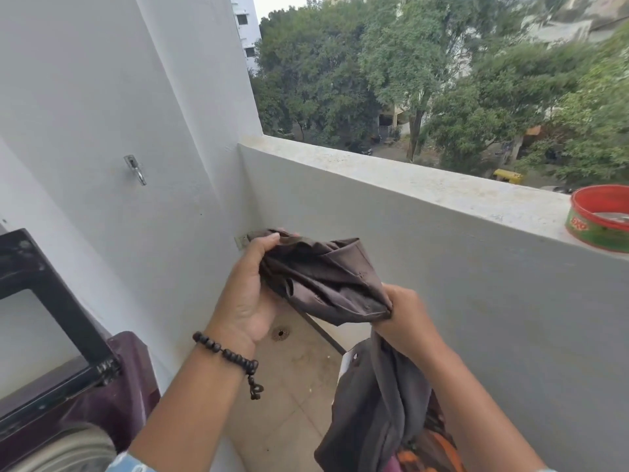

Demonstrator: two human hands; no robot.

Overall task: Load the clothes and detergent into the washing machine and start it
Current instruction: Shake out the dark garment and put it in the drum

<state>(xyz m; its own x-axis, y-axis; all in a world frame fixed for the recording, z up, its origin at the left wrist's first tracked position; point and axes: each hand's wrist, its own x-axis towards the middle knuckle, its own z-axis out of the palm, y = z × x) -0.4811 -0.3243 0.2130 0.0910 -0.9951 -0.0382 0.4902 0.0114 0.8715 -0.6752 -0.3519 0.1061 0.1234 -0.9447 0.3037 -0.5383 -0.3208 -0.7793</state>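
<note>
Both hands hold a brown garment (326, 277) above the balcony floor (289, 396): left hand (250, 291) grips its upper end, right hand (405, 315) pinches the lower. The washer (112, 396) stands lower left, lid (51, 301) raised.

Both forearms reach up from the near edge, bare to the wrists, with the hands raised in the middle of the view. The left hand (250, 294) sits farther and higher, palm turned toward the right, thumb on top and fingers curled round one end of a dark brown garment (326, 277); a beaded bracelet (226, 354) circles its wrist. The right hand (405, 313) is nearer and lower, knuckles up, fingers closed tight, pinching the garment's other end.
</note>
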